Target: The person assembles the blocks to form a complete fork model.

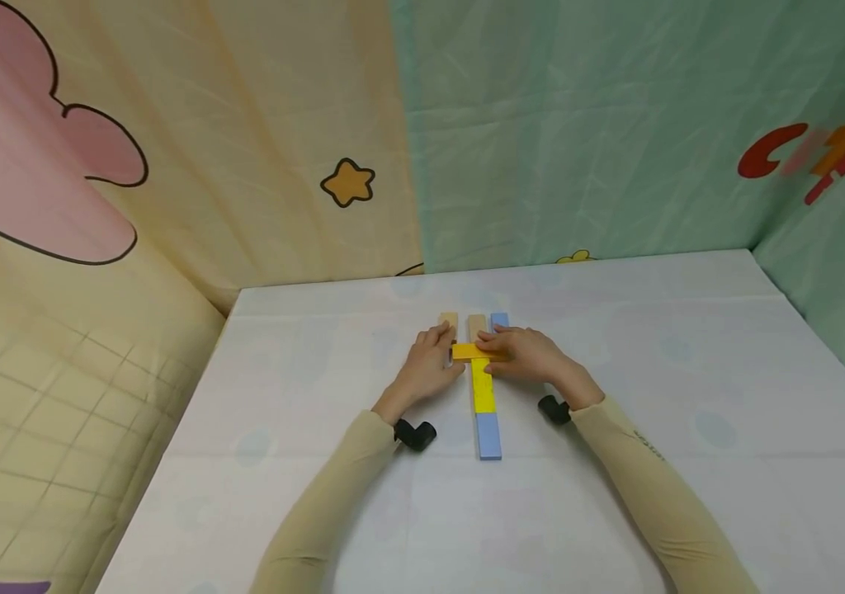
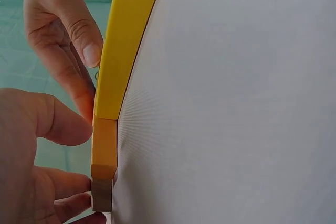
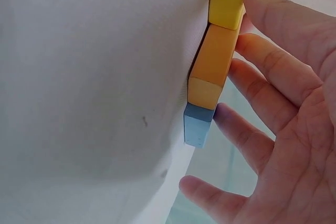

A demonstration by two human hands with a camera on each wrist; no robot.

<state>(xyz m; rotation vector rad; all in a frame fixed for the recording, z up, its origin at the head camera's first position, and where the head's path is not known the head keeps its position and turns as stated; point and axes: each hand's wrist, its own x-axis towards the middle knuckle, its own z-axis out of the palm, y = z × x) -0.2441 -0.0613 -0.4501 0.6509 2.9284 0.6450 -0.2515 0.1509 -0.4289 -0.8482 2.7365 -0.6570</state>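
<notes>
Flat blocks form a trident-like shape on the white table. A lower blue block [image 1: 489, 437] and a yellow block [image 1: 483, 388] lie end to end as a stem, with an orange block [image 1: 464, 352] crosswise above. Beyond it stand a left tan block [image 1: 450, 318], a middle tan block [image 1: 477, 324] and an upper blue block [image 1: 500, 318]. My left hand [image 1: 427, 365] touches the left tan block with extended fingertips, thumb near the orange block. The right hand [image 1: 530, 355] rests spread fingers on the orange and upper blue blocks, its thumb at the yellow block's side.
The white tablecloth [image 1: 304, 371] spreads around the blocks. Black wrist-worn devices [image 1: 417, 436] sit below both wrists, close to the cloth. A printed curtain [image 1: 304, 99] hangs behind the table and along both sides.
</notes>
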